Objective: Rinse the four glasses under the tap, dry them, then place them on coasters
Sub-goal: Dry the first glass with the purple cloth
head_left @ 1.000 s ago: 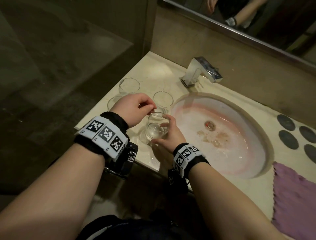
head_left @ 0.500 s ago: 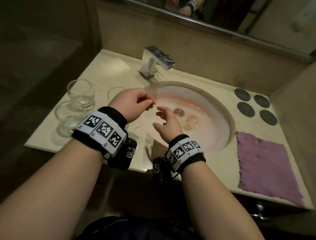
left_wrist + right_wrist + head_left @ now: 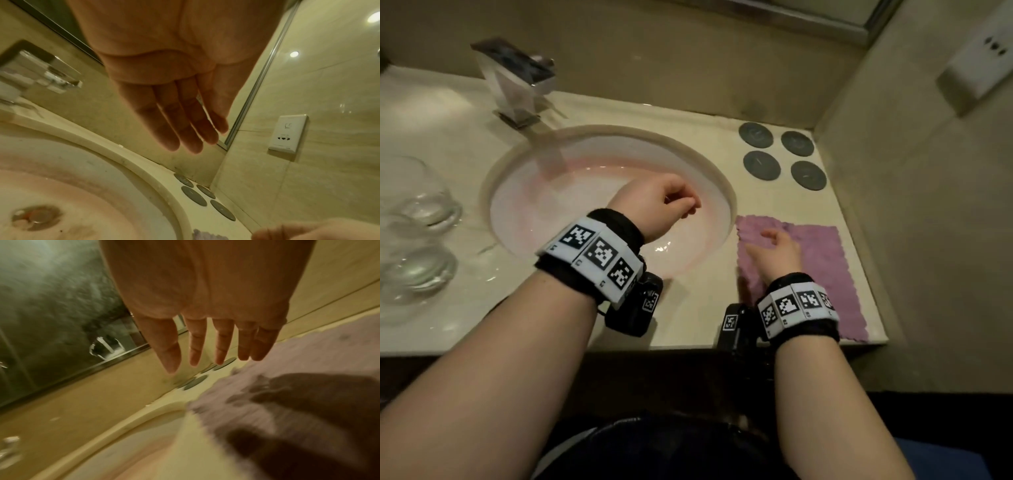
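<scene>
Hands empty, a person stands at a cream stone table with a round pink-stained sink (image 3: 726, 192). Left hand (image 3: 657, 205) hovers over the basin, its grip relaxed and holding nothing. Right hand (image 3: 777, 251) hangs just above a purple fringed cloth (image 3: 822, 260), its fingers (image 3: 223, 344) straight and spread. Clear round glasses (image 3: 421, 198) stand at the table's left edge, well apart from four dark round coasters (image 3: 762, 165) by the right wall. A chrome square tap (image 3: 517, 78) stands behind the sink.
</scene>
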Tool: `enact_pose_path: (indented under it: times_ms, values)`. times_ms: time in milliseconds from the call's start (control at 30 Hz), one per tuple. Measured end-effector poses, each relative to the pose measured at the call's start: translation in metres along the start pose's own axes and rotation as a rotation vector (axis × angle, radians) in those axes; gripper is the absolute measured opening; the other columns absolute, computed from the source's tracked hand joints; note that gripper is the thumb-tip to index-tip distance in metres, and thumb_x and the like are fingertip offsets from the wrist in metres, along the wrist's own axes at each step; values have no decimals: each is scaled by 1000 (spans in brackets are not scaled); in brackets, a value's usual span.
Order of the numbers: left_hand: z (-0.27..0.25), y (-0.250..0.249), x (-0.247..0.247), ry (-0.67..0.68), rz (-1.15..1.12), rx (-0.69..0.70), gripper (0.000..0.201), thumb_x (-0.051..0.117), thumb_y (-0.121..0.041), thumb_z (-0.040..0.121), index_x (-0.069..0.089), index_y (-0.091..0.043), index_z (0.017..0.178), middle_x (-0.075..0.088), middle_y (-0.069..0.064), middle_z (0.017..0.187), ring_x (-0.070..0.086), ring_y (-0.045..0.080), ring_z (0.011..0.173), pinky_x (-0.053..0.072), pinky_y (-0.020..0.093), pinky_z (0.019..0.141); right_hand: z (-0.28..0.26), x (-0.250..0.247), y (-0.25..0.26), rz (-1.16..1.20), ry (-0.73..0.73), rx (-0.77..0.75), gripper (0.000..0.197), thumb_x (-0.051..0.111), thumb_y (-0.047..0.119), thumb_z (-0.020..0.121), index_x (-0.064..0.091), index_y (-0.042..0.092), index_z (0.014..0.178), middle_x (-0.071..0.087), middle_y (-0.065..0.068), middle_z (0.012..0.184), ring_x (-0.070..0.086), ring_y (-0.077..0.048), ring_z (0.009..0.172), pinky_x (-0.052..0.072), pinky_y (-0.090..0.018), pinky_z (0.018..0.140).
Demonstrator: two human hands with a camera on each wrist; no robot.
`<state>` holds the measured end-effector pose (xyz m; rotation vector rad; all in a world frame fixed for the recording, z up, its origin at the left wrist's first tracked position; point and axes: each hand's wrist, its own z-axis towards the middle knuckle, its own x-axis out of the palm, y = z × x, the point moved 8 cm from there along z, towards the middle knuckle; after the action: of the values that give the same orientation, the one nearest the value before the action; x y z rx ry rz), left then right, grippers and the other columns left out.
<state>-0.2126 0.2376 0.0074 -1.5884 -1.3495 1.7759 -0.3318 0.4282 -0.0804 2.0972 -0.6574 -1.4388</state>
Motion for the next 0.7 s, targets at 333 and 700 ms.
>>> enact_pose_path:
  times_ms: [333,700]
  values:
    - [41,-36,86,4,81,-43,15,53,-21,93,68,-18,95,70,-2,93,63,14,92,50,34,88,51,-53,-77,-513,63,68,56,71,37,80,48,22,129,44,-8,134,37,-29,127,36,-45,105]
    - [52,-41,108,49,338,-8,40,66,-19,84,57,-23,123,56,0,127,51,17,117,39,28,99,20,-56,36,-183,340,-688,23,57,-1,87,72,6,103,64,-12,101,56,-22,96,37,-19,81]
